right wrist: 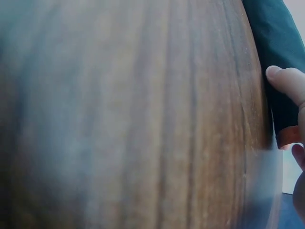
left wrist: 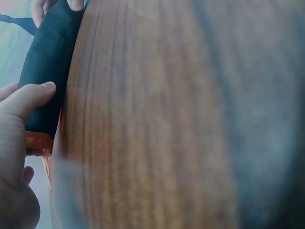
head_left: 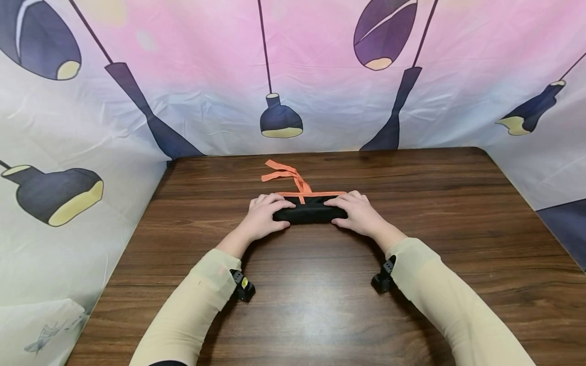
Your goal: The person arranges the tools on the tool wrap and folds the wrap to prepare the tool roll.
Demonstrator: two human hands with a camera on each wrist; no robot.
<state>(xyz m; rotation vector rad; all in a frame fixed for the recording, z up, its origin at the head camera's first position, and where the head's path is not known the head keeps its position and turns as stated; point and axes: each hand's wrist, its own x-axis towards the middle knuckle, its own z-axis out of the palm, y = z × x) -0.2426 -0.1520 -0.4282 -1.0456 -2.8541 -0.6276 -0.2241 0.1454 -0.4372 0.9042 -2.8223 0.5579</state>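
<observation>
A black cloth roll (head_left: 311,214) with orange edging lies crosswise on the wooden table. Orange ties (head_left: 299,183) run from its middle and trail out over the far side. My left hand (head_left: 264,216) grips the roll's left end, fingers over the top and thumb on the near side. At the other end my right hand (head_left: 359,214) holds it the same way. In the left wrist view the thumb presses the dark fabric (left wrist: 50,62) just above an orange-trimmed end (left wrist: 39,141). The right wrist view shows the right thumb (right wrist: 283,81) against the roll, most of that hand out of frame.
The brown wood-grain table (head_left: 311,290) reaches back to a hanging cloth backdrop (head_left: 220,101) printed with lamps. Small black wrist cameras sit on both sleeves. A pale printed cloth (head_left: 41,330) is at the lower left, beside the table edge.
</observation>
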